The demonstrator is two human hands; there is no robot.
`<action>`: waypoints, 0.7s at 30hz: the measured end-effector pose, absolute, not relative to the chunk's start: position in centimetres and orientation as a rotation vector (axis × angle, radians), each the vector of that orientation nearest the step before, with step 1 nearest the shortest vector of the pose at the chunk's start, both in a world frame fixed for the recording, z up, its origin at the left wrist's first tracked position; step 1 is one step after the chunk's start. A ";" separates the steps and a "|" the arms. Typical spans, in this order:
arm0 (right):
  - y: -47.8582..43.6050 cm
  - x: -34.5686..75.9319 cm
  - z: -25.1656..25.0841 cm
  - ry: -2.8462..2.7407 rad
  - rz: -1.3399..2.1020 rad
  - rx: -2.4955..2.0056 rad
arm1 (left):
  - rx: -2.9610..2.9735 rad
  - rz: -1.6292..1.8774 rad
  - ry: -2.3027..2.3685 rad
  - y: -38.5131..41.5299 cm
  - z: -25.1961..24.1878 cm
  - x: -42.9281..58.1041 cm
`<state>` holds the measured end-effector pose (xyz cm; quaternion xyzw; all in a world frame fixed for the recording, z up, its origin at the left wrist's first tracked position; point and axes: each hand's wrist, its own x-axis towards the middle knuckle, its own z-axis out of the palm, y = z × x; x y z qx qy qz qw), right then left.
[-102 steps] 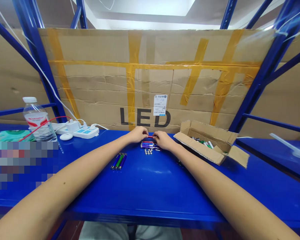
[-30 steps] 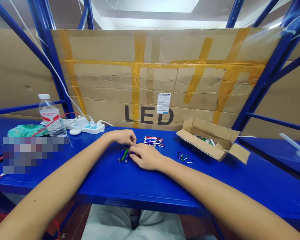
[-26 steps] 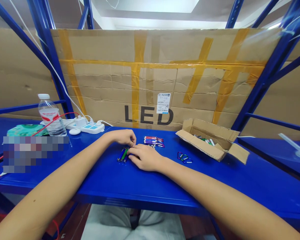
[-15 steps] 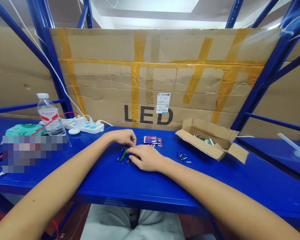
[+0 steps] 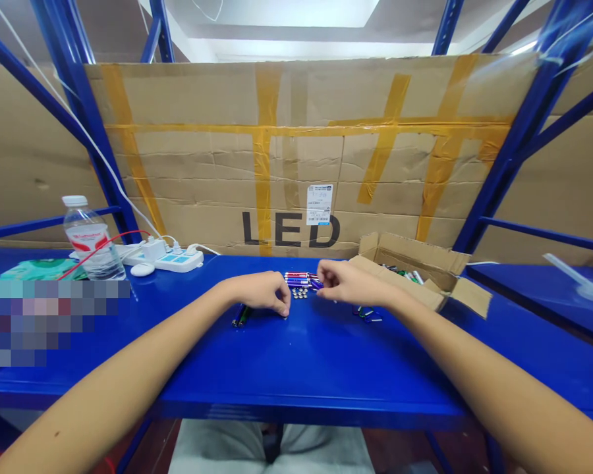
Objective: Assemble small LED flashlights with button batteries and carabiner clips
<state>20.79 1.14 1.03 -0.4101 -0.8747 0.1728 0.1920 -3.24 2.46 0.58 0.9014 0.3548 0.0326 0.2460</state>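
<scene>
Fingers pinched together, my left hand [image 5: 264, 291] rests low over the blue table [image 5: 277, 368]; a tiny thing shows at its fingertips, too small to name. Partly under that hand lie dark and green tubes [image 5: 240, 316]. My right hand [image 5: 343, 282] has its fingers curled at the right end of a row of red and blue metal tubes [image 5: 297, 280]; what it grips, if anything, is hidden. Several small silvery round pieces [image 5: 300, 293] lie just in front of the row. Coloured carabiner clips [image 5: 367, 315] sit below my right wrist.
An open cardboard box [image 5: 454, 260] with small tubes stands at the right. At the left are a water bottle [image 5: 93, 240], a white power strip [image 5: 180, 259] and a green packet [image 5: 42, 268]. A large cardboard sheet [image 5: 217, 171] closes off the back.
My hands have moved apart. The left has shifted right and slightly down from the green tube; the right has moved right and up to the row of tubes, uncovering the round pieces.
</scene>
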 end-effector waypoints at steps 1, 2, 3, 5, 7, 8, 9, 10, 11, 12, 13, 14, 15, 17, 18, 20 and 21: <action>1.9 21.5 0.8 -2.388 0.490 -1.194 | 2.466 0.119 0.958 2.0 0.4 -2.6; 2.5 21.9 0.5 -2.341 0.492 -1.222 | 2.471 0.159 0.966 1.7 0.3 -2.0; 3.0 22.3 0.1 -2.313 0.484 -1.240 | 2.470 0.185 0.980 1.4 0.1 -1.5; 3.7 22.5 -0.7 -2.289 0.445 -1.241 | 2.472 0.274 1.042 1.3 -0.2 -0.8; 4.0 22.4 -1.3 -2.282 0.404 -1.233 | 2.523 0.410 1.134 1.7 -0.5 -0.6; 3.9 22.2 -1.5 -2.279 0.390 -1.233 | 2.568 0.476 1.182 1.9 -0.7 -0.7; 3.8 22.1 -1.6 -2.276 0.381 -1.236 | 2.622 0.520 1.222 2.2 -0.9 -0.8; 3.7 21.9 -1.6 -2.269 0.372 -1.243 | 2.675 0.536 1.250 2.5 -1.1 -0.9; 3.5 21.7 -1.6 -2.262 0.361 -1.251 | 2.717 0.530 1.264 2.7 -1.2 -1.1; 3.3 21.6 -1.5 -2.257 0.348 -1.254 | 2.753 0.510 1.265 2.9 -1.4 -1.1; 3.1 21.4 -1.4 -2.256 0.337 -1.250 | 2.783 0.485 1.253 3.0 -1.6 -1.2; 2.9 21.3 -1.4 -2.258 0.330 -1.239 | 2.808 0.463 1.234 3.1 -1.7 -1.2; 2.9 21.2 -1.4 -2.263 0.326 -1.225 | 2.833 0.447 1.210 3.1 -1.8 -1.1; 2.8 21.2 -1.6 -2.270 0.326 -1.196 | 2.869 0.428 1.159 3.2 -2.0 -1.0; 2.8 21.1 -1.7 -2.270 0.328 -1.186 | 2.879 0.424 1.138 3.2 -2.1 -1.0; 2.9 21.1 -1.9 -2.267 0.341 -1.182 | 2.887 0.415 1.109 3.2 -2.2 -1.0; 3.0 21.1 -2.1 -2.263 0.354 -1.185 | 2.889 0.406 1.100 3.2 -2.2 -1.1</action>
